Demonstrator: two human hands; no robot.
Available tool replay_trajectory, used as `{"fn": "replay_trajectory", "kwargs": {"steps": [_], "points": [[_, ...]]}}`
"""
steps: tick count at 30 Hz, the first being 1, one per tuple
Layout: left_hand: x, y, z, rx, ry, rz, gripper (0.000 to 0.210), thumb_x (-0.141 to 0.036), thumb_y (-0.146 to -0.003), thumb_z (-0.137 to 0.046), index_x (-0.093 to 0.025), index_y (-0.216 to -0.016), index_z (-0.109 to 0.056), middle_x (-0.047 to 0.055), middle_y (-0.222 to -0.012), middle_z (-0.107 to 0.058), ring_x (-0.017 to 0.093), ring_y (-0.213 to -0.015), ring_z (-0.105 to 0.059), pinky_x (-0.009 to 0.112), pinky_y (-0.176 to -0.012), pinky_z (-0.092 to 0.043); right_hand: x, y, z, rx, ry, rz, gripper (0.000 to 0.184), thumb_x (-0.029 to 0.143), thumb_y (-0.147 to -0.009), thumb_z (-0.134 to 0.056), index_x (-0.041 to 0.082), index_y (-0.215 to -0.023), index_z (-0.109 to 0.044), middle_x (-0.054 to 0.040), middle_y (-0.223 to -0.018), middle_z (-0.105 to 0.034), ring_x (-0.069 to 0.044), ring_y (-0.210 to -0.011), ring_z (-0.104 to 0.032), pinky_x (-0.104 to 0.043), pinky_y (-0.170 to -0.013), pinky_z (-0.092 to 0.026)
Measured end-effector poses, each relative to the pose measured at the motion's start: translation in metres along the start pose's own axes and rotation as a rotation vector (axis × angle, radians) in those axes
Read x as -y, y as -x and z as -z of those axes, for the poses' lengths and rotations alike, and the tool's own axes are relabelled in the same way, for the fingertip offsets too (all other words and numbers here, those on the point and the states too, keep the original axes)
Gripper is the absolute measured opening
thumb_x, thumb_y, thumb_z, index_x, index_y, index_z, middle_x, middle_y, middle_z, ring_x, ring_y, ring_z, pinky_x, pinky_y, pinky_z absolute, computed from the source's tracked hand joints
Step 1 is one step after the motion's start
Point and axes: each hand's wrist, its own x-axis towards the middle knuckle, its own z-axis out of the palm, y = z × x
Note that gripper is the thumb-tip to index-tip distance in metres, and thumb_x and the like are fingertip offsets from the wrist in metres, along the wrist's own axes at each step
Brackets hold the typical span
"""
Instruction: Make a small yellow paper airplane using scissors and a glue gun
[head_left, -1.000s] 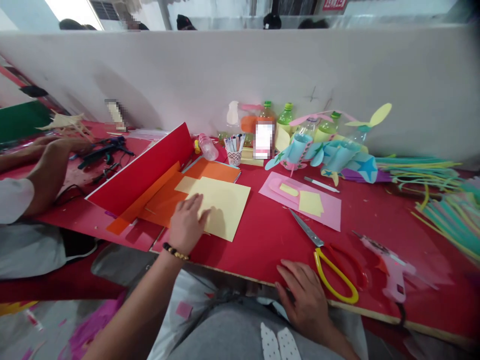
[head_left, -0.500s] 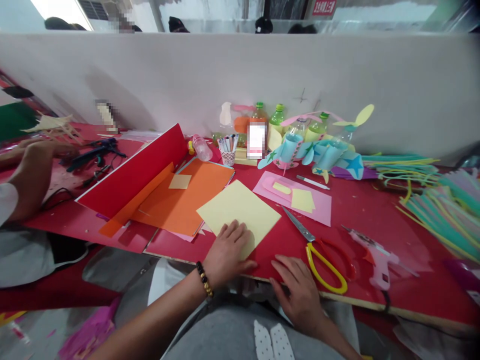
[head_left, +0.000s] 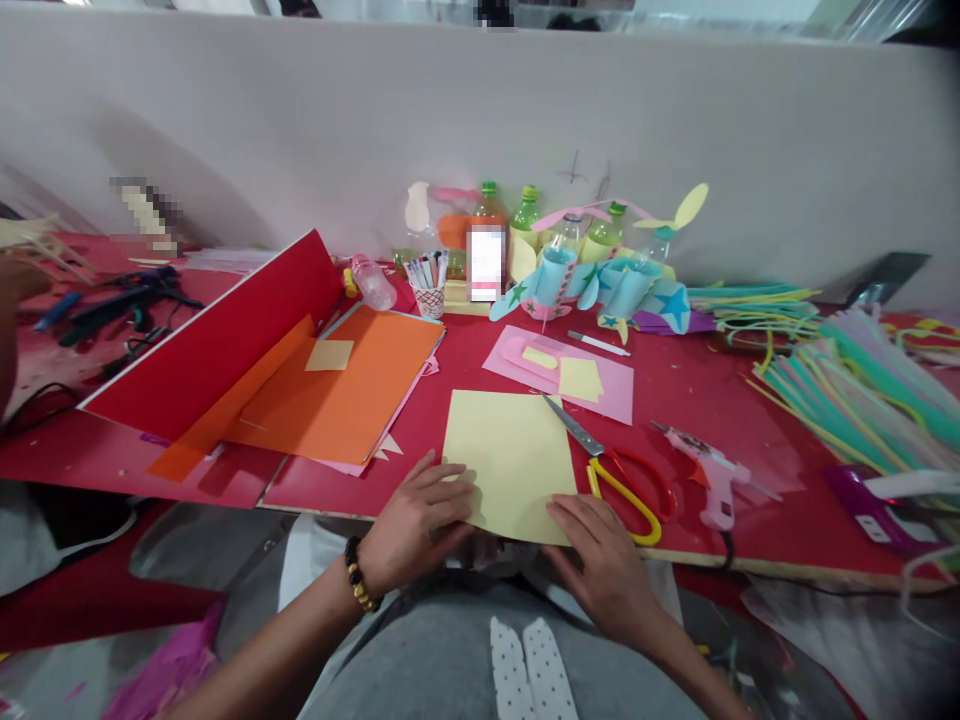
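A pale yellow sheet [head_left: 510, 460] lies on the red desk [head_left: 750, 410] directly before the person, its near side at the desk's front edge. The left hand [head_left: 427, 510], with a beaded bracelet [head_left: 359, 575] at its wrist, is loosely open, fingertips resting on the sheet's near left part. The right hand [head_left: 592, 540] is open too, its fingers lying over the near right corner and its thumb apart from them. The blade tips of the scissors [head_left: 594, 447] overlap the sheet's far right corner, while their yellow and red handles sit just beside the right hand. Farther right lies a pink glue gun [head_left: 716, 475]. Beyond the scissors, a pink sheet [head_left: 615, 395] carries small yellow pieces [head_left: 580, 380]. To the left, orange sheets [head_left: 360, 390] bear a small tan square [head_left: 330, 355], beside a leaning red board [head_left: 225, 330]. Behind stand a cup of pens [head_left: 429, 300] and a phone with a blurred screen [head_left: 486, 262].
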Motion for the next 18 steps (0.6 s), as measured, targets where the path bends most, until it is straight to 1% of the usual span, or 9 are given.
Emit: {"fn": "replay_trajectory", "kwargs": {"steps": [4, 7, 11, 14, 16, 18], "points": [[0.004, 0.006, -0.005, -0.083, 0.048, 0.024, 0.011, -0.021, -0.086, -0.058, -0.024, -0.090, -0.067, 0.002, -0.102, -0.069, 0.019, -0.106, -0.056, 0.041, -0.102, -0.038, -0.001, 0.002, 0.000, -0.034, -0.047, -0.031, 0.020, 0.025, -0.086, -0.057, 0.018, -0.104, -0.061, -0.0112, -0.113, -0.064, -0.025, -0.104, -0.057, -0.044, -0.093, -0.046], [0.007, 0.012, -0.010, -0.115, 0.101, 0.059, 0.009, -0.022, -0.086, -0.060, -0.024, -0.090, -0.068, 0.002, -0.099, -0.067, 0.017, -0.098, -0.057, 0.038, -0.098, -0.042, 0.000, -0.002, 0.004, -0.036, -0.104, -0.038, 0.010, 0.026, -0.087, -0.057, 0.019, -0.091, -0.062, -0.0096, -0.108, -0.065, -0.024, -0.100, -0.057, -0.042, -0.090, -0.046], [0.009, 0.013, -0.014, -0.147, 0.131, 0.098, 0.006, -0.024, -0.084, -0.062, -0.023, -0.087, -0.068, 0.003, -0.094, -0.066, 0.017, -0.094, -0.057, 0.038, -0.097, -0.041, 0.001, -0.009, 0.007, -0.077, -0.153, -0.067, 0.013, 0.026, -0.090, -0.053, 0.020, -0.084, -0.063, -0.0077, -0.100, -0.066, -0.022, -0.094, -0.058, -0.040, -0.085, -0.046], [0.006, 0.009, -0.015, -0.174, 0.141, 0.167, 0.010, -0.026, -0.085, -0.060, -0.020, -0.080, -0.066, 0.004, -0.089, -0.065, 0.017, -0.089, -0.056, 0.034, -0.086, -0.046, 0.002, -0.014, 0.007, -0.104, -0.165, -0.090, 0.015, 0.024, -0.091, -0.051, 0.020, -0.081, -0.062, -0.0069, -0.095, -0.065, -0.021, -0.089, -0.058, -0.039, -0.084, -0.045], [0.003, 0.006, -0.014, -0.164, 0.127, 0.227, 0.016, -0.027, -0.086, -0.058, -0.018, -0.074, -0.064, 0.005, -0.084, -0.063, 0.017, -0.085, -0.055, 0.032, -0.077, -0.046, 0.002, -0.017, 0.007, -0.107, -0.164, -0.113, 0.016, 0.023, -0.090, -0.052, 0.019, -0.077, -0.060, -0.0067, -0.092, -0.065, -0.020, -0.087, -0.057, -0.038, -0.083, -0.045], [0.001, 0.002, -0.014, -0.139, 0.095, 0.277, 0.019, -0.028, -0.087, -0.058, -0.018, -0.070, -0.061, 0.005, -0.082, -0.062, 0.018, -0.083, -0.054, 0.032, -0.074, -0.045, 0.002, -0.019, 0.007, -0.099, -0.159, -0.131, 0.018, 0.023, -0.090, -0.052, 0.019, -0.074, -0.058, -0.0069, -0.091, -0.064, -0.020, -0.085, -0.056, -0.037, -0.081, -0.045]]}}
